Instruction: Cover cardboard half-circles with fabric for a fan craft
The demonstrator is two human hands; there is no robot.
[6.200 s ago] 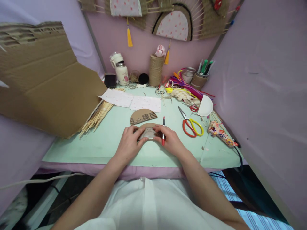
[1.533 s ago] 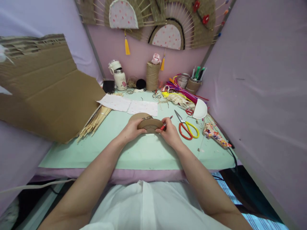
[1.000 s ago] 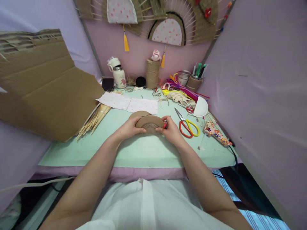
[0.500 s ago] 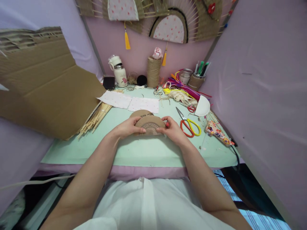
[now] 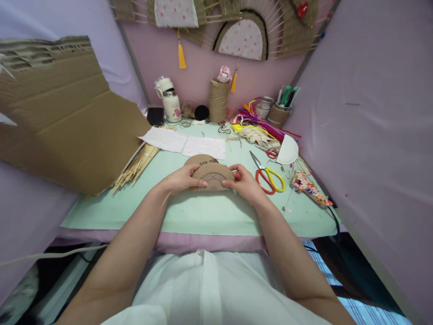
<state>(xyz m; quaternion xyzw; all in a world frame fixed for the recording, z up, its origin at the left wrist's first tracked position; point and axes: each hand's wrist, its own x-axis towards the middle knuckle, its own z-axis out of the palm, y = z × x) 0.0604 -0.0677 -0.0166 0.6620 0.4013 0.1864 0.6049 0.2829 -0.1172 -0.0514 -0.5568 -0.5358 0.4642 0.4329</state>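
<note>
A brown cardboard half-circle [image 5: 209, 169] is held upright-tilted above the table, a protractor-like scale [image 5: 215, 178] showing on its face. My left hand [image 5: 186, 177] is closed on its left end, thumb in front and fingers behind. At the other end, my right hand [image 5: 242, 181] grips it the same way. A small red object [image 5: 237, 175] shows by the right fingers; its kind is unclear. Behind the held piece lies another rounded cardboard piece [image 5: 200, 159] with dark print. Scissors [image 5: 269, 178] with red and yellow handles lie to the right of my right hand.
A large cardboard sheet [image 5: 67, 117] leans at left over a bundle of thin sticks [image 5: 137, 164]. Dotted fabric pieces [image 5: 204, 147] lie beyond my hands. At right are a glue gun [image 5: 309, 187] and a white half-circle [image 5: 288, 150]. A bottle [image 5: 171, 106] and twine roll [image 5: 218, 101] stand behind.
The view has shifted slightly. Both hands keep the same grip on the cardboard half-circle, with no other clear change.
</note>
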